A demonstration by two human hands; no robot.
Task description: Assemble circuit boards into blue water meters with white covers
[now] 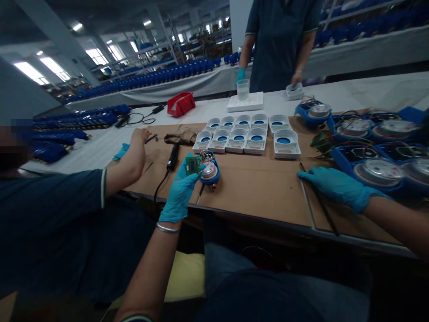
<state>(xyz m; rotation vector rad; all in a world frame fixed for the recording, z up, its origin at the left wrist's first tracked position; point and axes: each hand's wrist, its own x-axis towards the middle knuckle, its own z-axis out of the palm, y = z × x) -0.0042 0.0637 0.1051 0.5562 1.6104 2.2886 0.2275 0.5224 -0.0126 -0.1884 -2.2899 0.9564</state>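
Note:
My left hand (179, 194), in a blue glove, is closed on a small green circuit board (192, 166), holding it up over the table's front edge. Just behind the board sits a blue-cased meter (209, 171) with a round silvery face and loose thin wires. To the right, my gloved right hand (335, 184) reaches low over the table with its fingers stretched out. Its fingertips lie across a thin dark rod (325, 210), next to a slim silver rod (307, 203). Whether they press on the rod is unclear.
White trays with blue discs (237, 138) stand in two rows. More blue meters (378, 172) crowd the right side. A black corded tool (173, 156), a brown cloth (181, 135) and a red bin (181, 104) lie leftward. One co-worker sits left; another stands opposite, holding a clear cup (243, 91).

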